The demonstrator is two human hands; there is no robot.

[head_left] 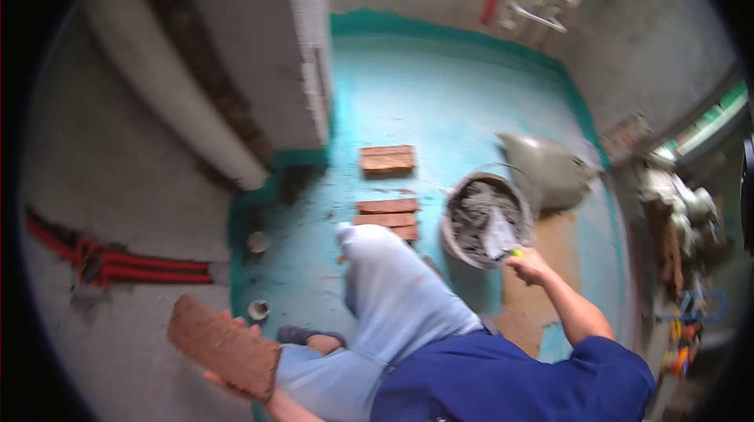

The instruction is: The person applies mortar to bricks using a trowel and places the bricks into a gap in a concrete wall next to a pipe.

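A reddish-brown brick (222, 346) is held up at the lower left in my left hand (245, 326). The brick hides most of the palm; fingertips show along its edges. On the other side, my right hand (531, 264) is closed around the yellow-green handle of a trowel (498, 237). Its pale blade rests in grey mortar (473, 210) inside a round bucket (457, 253). Beyond my knee, several more bricks (387, 207) lie close together on the floor, with another small group of bricks (387, 159) farther off.
A filled sack (548, 171) lies behind the bucket, and a tan board (542, 296) is on the turquoise-coated floor (440, 100). Two pipe stubs (258, 310) rise near the left wall. Red conduits (157, 269) run along that wall. Blurred clutter (682, 202) stands at the right.
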